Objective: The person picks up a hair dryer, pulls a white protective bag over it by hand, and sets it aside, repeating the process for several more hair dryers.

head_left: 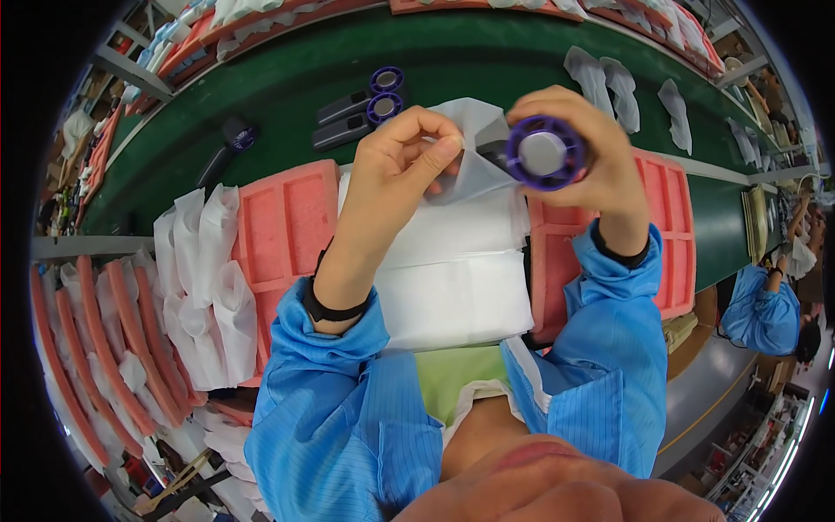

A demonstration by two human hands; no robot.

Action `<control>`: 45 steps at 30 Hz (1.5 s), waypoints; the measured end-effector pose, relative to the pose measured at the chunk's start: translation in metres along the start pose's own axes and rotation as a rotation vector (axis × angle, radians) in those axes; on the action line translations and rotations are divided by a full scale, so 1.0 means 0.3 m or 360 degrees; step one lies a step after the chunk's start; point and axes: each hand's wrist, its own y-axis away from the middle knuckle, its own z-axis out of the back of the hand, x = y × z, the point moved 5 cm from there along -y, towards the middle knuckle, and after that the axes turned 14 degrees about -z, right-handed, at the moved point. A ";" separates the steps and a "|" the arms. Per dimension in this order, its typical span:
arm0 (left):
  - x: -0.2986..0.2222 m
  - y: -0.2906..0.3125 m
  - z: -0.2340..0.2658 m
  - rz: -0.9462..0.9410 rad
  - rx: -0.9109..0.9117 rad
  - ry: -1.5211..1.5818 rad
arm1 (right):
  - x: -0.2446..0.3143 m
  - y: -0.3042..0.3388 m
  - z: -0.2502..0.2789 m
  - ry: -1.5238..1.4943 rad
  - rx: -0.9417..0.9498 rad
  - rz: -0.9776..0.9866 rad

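Note:
My right hand (pixel 609 143) is wrapped round a hair-dryer-like device (pixel 543 155) with a round purple-rimmed head and a dark handle. The handle points left into the mouth of a translucent white bag (pixel 477 177); how deep it sits is hard to see. Thumb and fingers of my left hand (pixel 396 165) pinch the edge of that bag. Beneath both hands lies a stack of flat white bags (pixel 457 300). Beyond my left hand, two similar devices (pixel 344 132) rest side by side on the green work surface (pixel 287 96).
Pink foam trays with compartments flank the stack, one left (pixel 283 217), one right (pixel 674 235). Bagged items (pixel 204 244) cover the left tray's outer side. Another device (pixel 230 148) lies far left; several bagged ones (pixel 619 87) lie far right. A person in blue (pixel 761 309) is at right.

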 end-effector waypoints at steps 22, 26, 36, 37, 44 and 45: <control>-0.052 0.050 -0.124 -0.0825 -0.0064 -0.1261 | -0.062 -0.003 -0.142 0.0127 -0.0714 -0.0335; -0.052 0.000 -0.051 -0.0854 -0.0083 -0.0921 | -0.022 0.000 -0.147 -0.0429 -0.0425 -0.0254; -0.074 -0.006 0.044 -0.0631 -0.0434 -0.0019 | -0.068 -0.021 -0.132 0.0379 -0.0278 -0.0223; -0.066 -0.001 0.035 -0.0635 -0.0433 -0.0020 | -0.065 -0.016 -0.124 0.0546 -0.0406 -0.0228; -0.072 0.036 -0.035 -0.1114 -0.0255 -0.0764 | -0.037 -0.012 -0.163 0.0882 -0.0643 -0.0216; -0.074 0.034 -0.035 -0.1108 -0.0252 -0.0763 | -0.033 -0.010 -0.166 0.0882 -0.0641 -0.0218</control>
